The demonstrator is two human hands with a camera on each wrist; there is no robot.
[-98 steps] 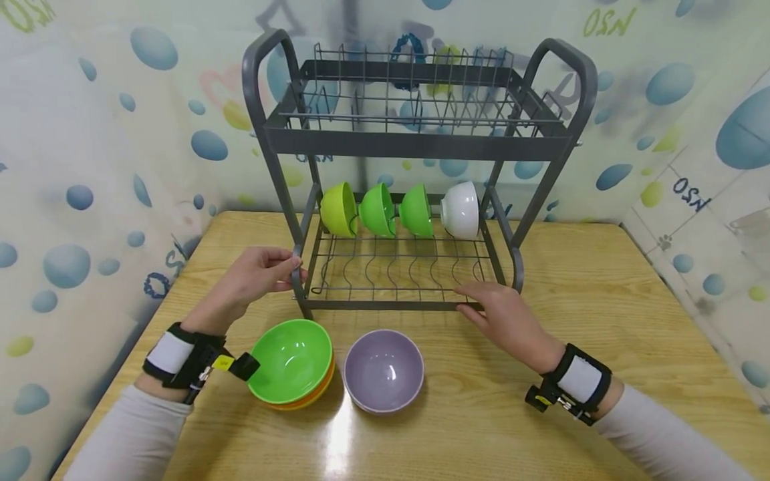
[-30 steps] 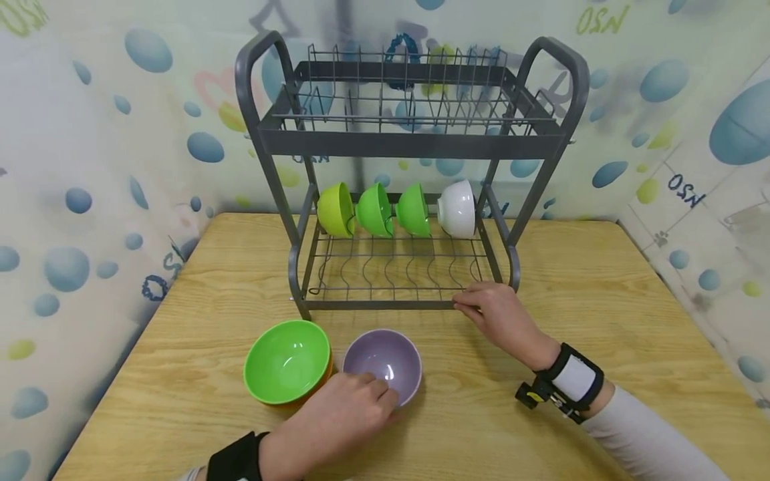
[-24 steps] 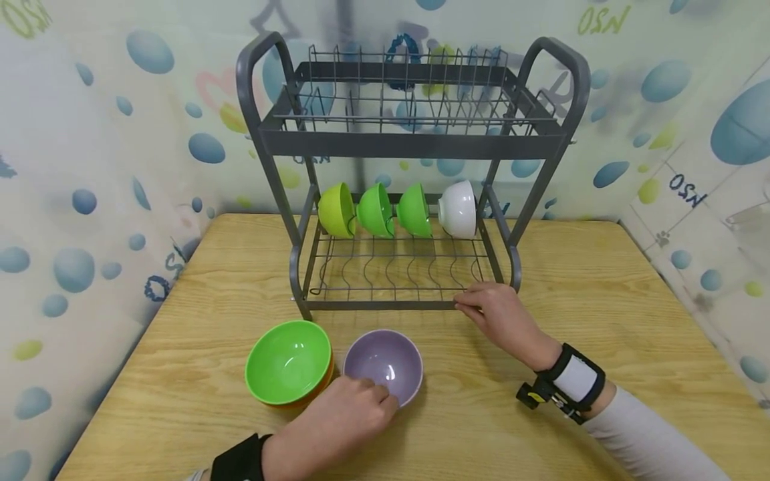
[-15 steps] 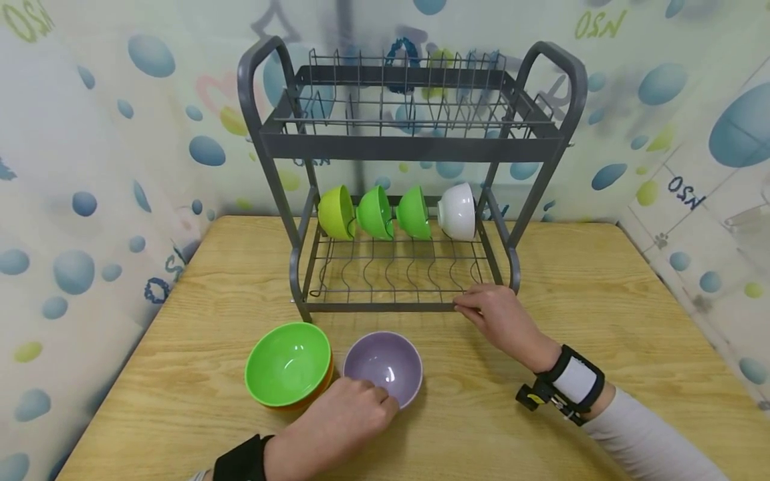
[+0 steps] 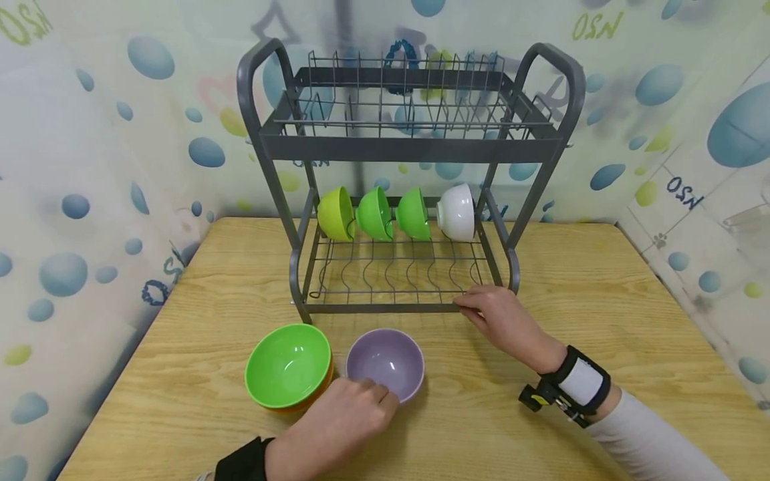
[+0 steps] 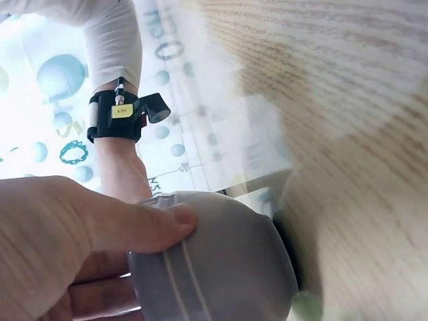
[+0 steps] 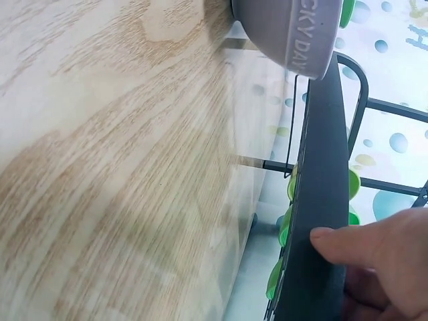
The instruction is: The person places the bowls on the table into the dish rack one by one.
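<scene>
My left hand [image 5: 343, 421] pinches the near rim of a purple bowl [image 5: 385, 361] at the table's front middle. In the left wrist view the thumb presses the outside of the purple bowl [image 6: 227, 274]; the fingers are partly hidden. My right hand [image 5: 502, 324] grips the lower front rail of a dark grey two-tier dish rack [image 5: 412, 148]. The right wrist view shows the thumb on the rail [image 7: 322, 180], with fingers curled behind. Left of the purple bowl, a green bowl [image 5: 289, 364] is stacked on an orange bowl [image 5: 325, 387].
On the rack's lower tier, a yellow-green bowl [image 5: 334, 214], two green bowls [image 5: 412, 214] and a white bowl [image 5: 458, 212] stand on edge in a back row. Wire slots [image 5: 397, 274] lie in front of them. A patterned wall covering [image 5: 150, 133] surrounds the wooden table [image 5: 601, 300].
My left hand has gone from the rack's left side to the purple bowl and holds its rim. The bowl has lately shifted very slightly. My right hand stays at the front rail.
</scene>
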